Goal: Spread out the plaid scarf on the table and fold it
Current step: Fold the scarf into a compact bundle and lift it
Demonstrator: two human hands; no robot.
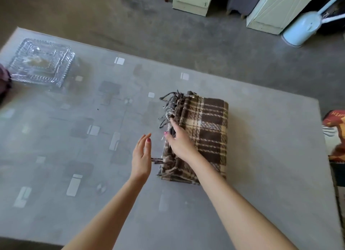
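The grey tabletop (261,147) fills most of the view, patterned with pale squares and bare apart from two things. The plaid scarf (209,134) lies just right of its middle, towards three o'clock — a brown-and-cream bundle folded several layers thick, its fringe (169,107) hanging loose along the edge that faces nine o'clock. Well apart from it, out at ten o'clock near the far corner, sits a cut-glass dish (42,62).

The right hand (179,141) rests flat on the fringed side of the bundle, fingers extended and pressing down, closed around nothing. The left hand (142,152) hovers just beside that same edge, at about eight o'clock from the scarf, open with fingers straight and together, holding nothing and not touching the cloth.

To my eye the scarf lies compact, so either the folding is nearly done or the spreading has yet to begin — I cannot tell which. The risk sits in that fringe: tassels may snag between fingers or tuck unevenly, and a one-sided push could slide the layers askew on the smooth surface.
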